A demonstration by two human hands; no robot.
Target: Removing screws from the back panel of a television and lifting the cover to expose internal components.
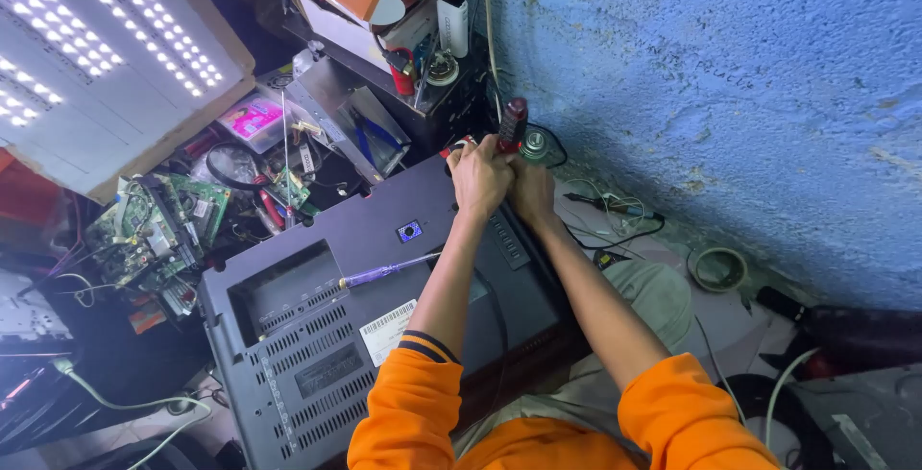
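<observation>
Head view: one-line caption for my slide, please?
Both hands, left hand and right hand, grip a dark-red-handled screwdriver at the far corner of a television back panel.

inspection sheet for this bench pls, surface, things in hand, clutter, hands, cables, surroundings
surface: dark grey TV back cover lies flat, vents and a white label facing up
job's things: red-handled screwdriver upright at the cover's far corner; purple-handled screwdriver lying loose on the cover
clutter: green circuit boards, boxes, small tools on the left
grippers: left hand and right hand pressed together around the red-handled screwdriver
cables: thin wires by the wall; pale cable at lower left
surroundings: rough blue wall; lit LED panel at upper left
</observation>
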